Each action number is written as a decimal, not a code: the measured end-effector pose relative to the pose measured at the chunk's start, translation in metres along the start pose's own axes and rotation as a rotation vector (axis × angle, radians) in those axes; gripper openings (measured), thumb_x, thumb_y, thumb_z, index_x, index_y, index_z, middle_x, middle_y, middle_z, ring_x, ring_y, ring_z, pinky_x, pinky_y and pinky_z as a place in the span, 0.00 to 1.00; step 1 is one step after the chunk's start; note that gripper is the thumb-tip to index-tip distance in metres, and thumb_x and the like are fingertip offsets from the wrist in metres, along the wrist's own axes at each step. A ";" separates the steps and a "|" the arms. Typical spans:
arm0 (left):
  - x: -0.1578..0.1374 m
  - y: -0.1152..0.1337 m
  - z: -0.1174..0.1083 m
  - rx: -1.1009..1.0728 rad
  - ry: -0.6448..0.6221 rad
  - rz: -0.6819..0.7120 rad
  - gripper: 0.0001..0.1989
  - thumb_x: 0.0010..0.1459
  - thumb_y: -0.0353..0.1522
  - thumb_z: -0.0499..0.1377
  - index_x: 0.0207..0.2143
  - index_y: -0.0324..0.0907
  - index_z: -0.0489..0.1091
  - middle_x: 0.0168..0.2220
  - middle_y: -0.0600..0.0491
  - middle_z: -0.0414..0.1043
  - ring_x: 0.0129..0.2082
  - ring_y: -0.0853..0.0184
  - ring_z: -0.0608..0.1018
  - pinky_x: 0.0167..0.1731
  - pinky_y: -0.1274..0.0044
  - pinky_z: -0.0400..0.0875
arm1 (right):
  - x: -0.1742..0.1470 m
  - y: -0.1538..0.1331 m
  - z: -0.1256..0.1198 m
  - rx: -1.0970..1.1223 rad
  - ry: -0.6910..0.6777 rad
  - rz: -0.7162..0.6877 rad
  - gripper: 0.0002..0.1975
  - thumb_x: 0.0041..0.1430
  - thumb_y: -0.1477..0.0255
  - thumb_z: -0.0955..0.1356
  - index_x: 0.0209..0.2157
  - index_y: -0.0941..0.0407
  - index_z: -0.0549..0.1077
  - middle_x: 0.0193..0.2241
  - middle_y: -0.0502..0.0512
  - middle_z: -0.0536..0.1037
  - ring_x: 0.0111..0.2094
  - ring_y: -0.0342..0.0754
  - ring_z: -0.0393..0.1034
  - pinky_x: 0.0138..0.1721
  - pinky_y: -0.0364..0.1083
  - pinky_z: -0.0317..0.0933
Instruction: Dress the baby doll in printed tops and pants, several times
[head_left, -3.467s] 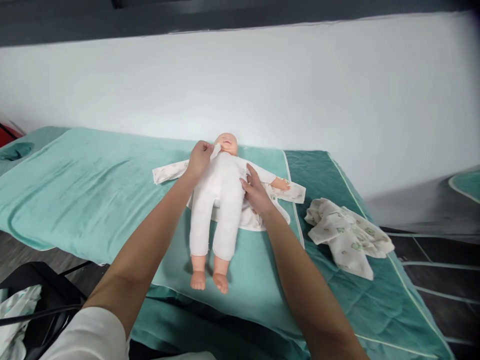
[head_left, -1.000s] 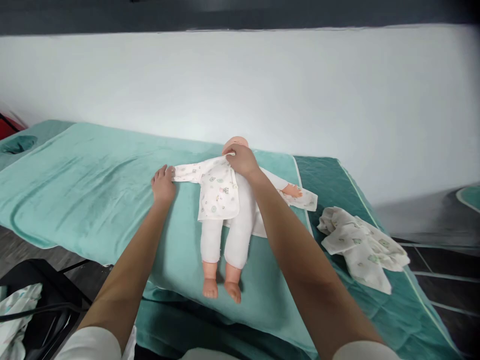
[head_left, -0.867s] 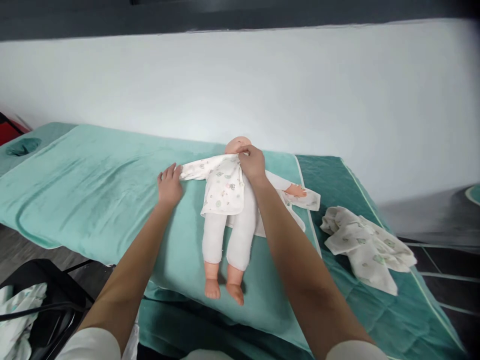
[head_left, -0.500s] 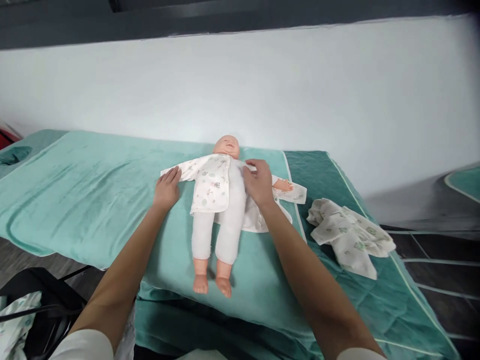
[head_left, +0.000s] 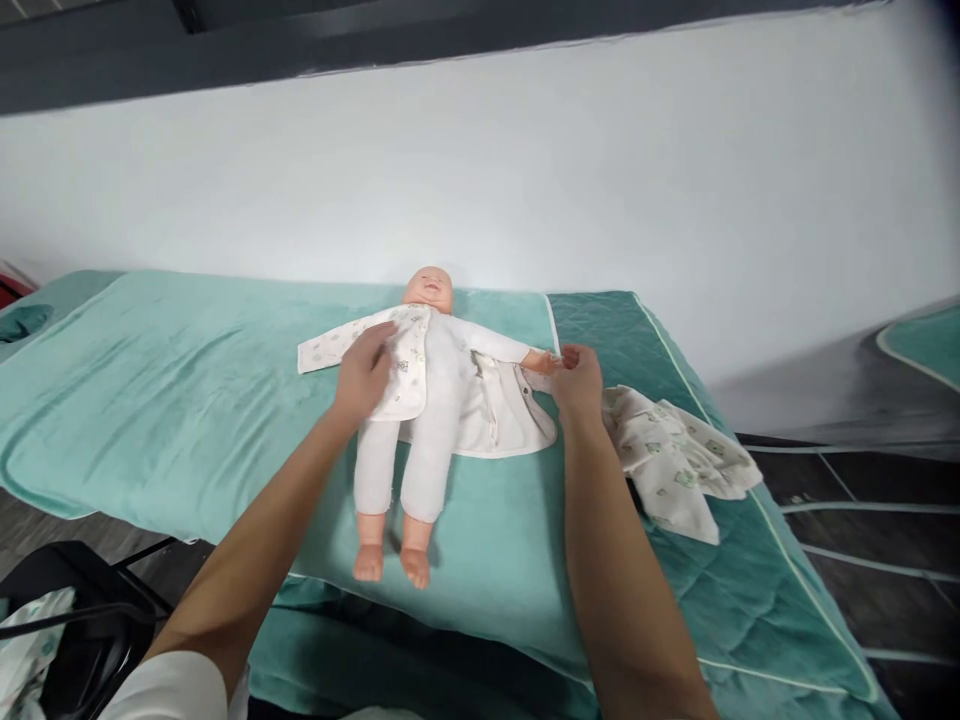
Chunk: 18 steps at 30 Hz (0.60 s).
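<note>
A baby doll [head_left: 444,400] lies on its back, its body and limbs in white cloth with bare feet. A white printed baby shirt [head_left: 409,385] covers its chest on the left side, and that arm is inside the sleeve. On the right the shirt's other half [head_left: 510,420] lies spread beside the doll, whose arm there is outside the sleeve. My left hand [head_left: 365,370] is over the shirt front, blurred, its fingers hard to read. My right hand [head_left: 579,380] is closed at the loose sleeve, right beside the doll's hand [head_left: 541,362]; the pinched part is mostly hidden.
A crumpled printed cloth garment [head_left: 675,460] lies right of my right forearm on the dark green quilted cover [head_left: 780,590]. A light green blanket [head_left: 187,390] lies under the doll. A white wall [head_left: 480,170] stands behind, and a black chair [head_left: 82,600] is at lower left.
My left hand has moved right from the left sleeve to over the shirt front. My right hand has shifted from the doll's shoulder outward to its hand and the loose sleeve.
</note>
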<state>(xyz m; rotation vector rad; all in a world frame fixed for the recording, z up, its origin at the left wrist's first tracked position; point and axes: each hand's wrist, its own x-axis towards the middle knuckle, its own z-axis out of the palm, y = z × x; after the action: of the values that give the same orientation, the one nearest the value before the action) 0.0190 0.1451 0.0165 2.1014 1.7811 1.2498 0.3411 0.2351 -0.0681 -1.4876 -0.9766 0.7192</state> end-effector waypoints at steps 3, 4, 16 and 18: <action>0.030 0.033 0.018 0.131 -0.269 0.119 0.19 0.68 0.34 0.50 0.55 0.41 0.74 0.66 0.47 0.68 0.68 0.59 0.67 0.70 0.65 0.57 | 0.002 -0.001 0.001 0.136 -0.035 0.087 0.24 0.39 0.82 0.63 0.42 0.56 0.70 0.46 0.58 0.77 0.49 0.51 0.73 0.57 0.57 0.67; 0.038 0.042 0.024 0.195 -0.325 0.146 0.19 0.69 0.35 0.50 0.55 0.41 0.75 0.67 0.46 0.67 0.69 0.58 0.66 0.70 0.63 0.55 | 0.003 -0.002 0.001 0.174 -0.036 0.100 0.25 0.38 0.83 0.62 0.42 0.56 0.70 0.46 0.57 0.77 0.49 0.50 0.74 0.56 0.55 0.68; 0.100 0.108 0.111 0.601 -0.743 0.344 0.22 0.62 0.28 0.58 0.59 0.38 0.65 0.59 0.41 0.71 0.58 0.53 0.74 0.55 0.64 0.68 | -0.006 -0.018 -0.003 0.737 -0.348 0.223 0.23 0.37 0.84 0.67 0.38 0.53 0.71 0.42 0.52 0.81 0.48 0.47 0.77 0.54 0.49 0.72; 0.107 0.106 0.124 0.608 -0.767 0.330 0.22 0.61 0.25 0.57 0.57 0.38 0.65 0.56 0.41 0.73 0.55 0.54 0.76 0.52 0.65 0.69 | -0.010 -0.020 -0.001 0.533 -0.425 0.106 0.20 0.42 0.79 0.69 0.40 0.53 0.73 0.43 0.53 0.81 0.49 0.49 0.77 0.54 0.51 0.70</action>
<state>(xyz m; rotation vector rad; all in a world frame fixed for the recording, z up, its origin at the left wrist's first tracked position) 0.1765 0.2555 0.0494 2.7150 1.5712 -0.1797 0.3341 0.2259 -0.0494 -0.9387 -0.9229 1.2956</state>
